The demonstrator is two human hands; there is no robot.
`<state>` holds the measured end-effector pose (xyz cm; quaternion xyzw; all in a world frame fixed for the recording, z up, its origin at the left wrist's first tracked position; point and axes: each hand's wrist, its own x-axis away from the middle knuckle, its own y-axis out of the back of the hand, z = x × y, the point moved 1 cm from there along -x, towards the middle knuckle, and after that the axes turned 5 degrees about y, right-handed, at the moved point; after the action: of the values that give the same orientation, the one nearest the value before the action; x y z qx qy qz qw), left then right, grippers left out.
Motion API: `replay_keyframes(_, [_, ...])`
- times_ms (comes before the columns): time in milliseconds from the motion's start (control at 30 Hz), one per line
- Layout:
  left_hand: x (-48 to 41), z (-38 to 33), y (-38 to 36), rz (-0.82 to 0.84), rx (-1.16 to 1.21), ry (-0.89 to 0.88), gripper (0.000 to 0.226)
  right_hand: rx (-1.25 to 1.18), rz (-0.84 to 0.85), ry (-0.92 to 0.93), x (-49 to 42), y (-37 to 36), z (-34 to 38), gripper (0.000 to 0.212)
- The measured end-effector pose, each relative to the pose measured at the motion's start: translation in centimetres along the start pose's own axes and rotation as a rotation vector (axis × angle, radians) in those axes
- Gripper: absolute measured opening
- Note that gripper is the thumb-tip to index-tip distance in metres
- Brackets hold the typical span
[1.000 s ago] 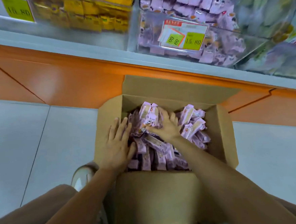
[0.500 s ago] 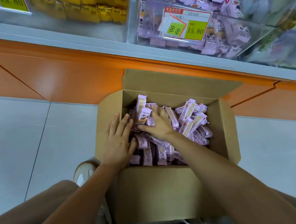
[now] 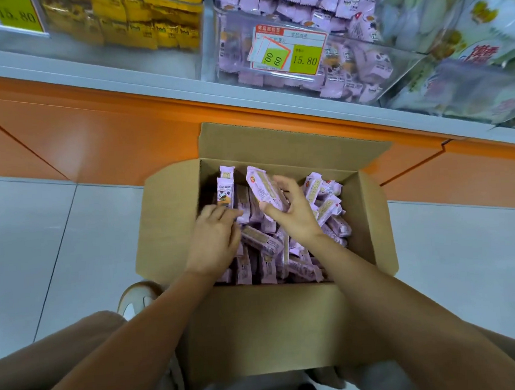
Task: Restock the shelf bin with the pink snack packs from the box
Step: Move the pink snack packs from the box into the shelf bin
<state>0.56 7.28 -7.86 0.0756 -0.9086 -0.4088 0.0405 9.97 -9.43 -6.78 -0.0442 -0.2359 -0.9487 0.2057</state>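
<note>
Pink snack packs (image 3: 259,240) in box (image 3: 259,325), right fingers (image 3: 283,183) gripping one pack (image 3: 261,186) — left fingers (image 3: 221,213) bent among them, grip unclear.

"Can you see the fingertips of the left hand (image 3: 214,243)?"

"No, tucked among the pink snack packs (image 3: 266,246). The shelf bin (image 3: 233,77) runs off the top edge; its price label's (image 3: 289,51) small print is unreadable."

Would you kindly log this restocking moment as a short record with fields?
box: cardboard box, open on the floor below the shelf
contents: pink snack packs, loosely piled
right hand: pinches a single pack above the pile
left hand: among packs at the box's left side; grip unclear
target: clear shelf bin, partly stocked with matching packs, price tag 15.80
neighbour: yellow packs in the bin to its left
</note>
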Motion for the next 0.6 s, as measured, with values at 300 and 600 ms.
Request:
replay_keyframes(300, [-1.2,-6.2,-0.9,0.165,1.264,0.76,0.005,-0.315,0.161,-0.138,2.9,1.4,1.5,0.024])
replay_keyframes(600, [-1.4,-6.1,-0.9,0.089,1.196,0.821,0.019,-0.293,0.17,-0.122,3.6,2.6,2.1,0.03])
